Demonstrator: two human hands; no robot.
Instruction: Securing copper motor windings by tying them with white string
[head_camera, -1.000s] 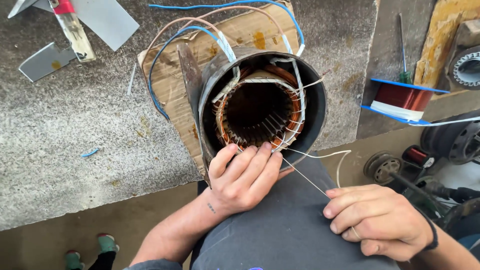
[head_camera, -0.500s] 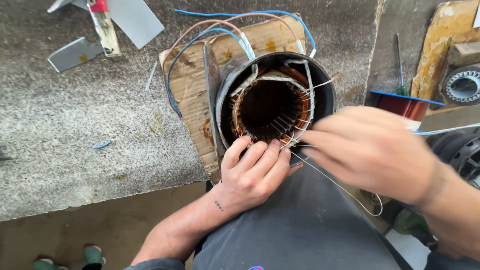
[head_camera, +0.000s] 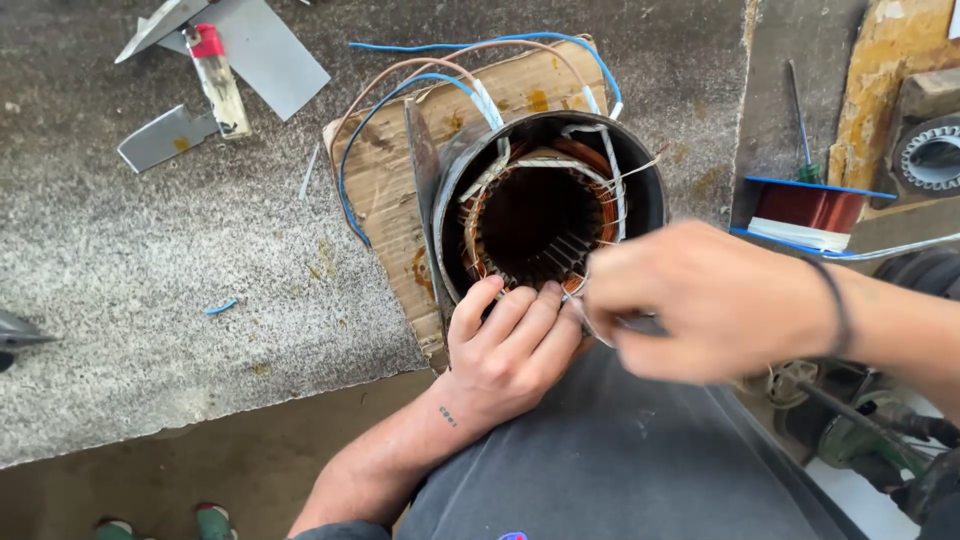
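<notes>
A black motor stator housing (head_camera: 650, 190) with copper windings (head_camera: 590, 175) and white lacing lies open toward me on a cardboard piece (head_camera: 385, 180). My left hand (head_camera: 510, 350) grips its near rim, fingers curled over the windings. My right hand (head_camera: 700, 300) is blurred just right of the opening, fingers pinched on a thin white lacing thread at the near rim. Blue and brown lead wires (head_camera: 470, 60) loop out behind the housing.
A lighter (head_camera: 215, 80) and grey sheet scraps (head_camera: 265, 60) lie on the concrete at the far left. A spool of copper wire (head_camera: 810, 210) with blue flanges stands at the right, a screwdriver (head_camera: 800, 120) behind it. Motor parts sit at the lower right.
My right hand rose from my lap to the stator's near rim, drawing the thread with it. The left hand stayed on the rim. The view shifted slightly.
</notes>
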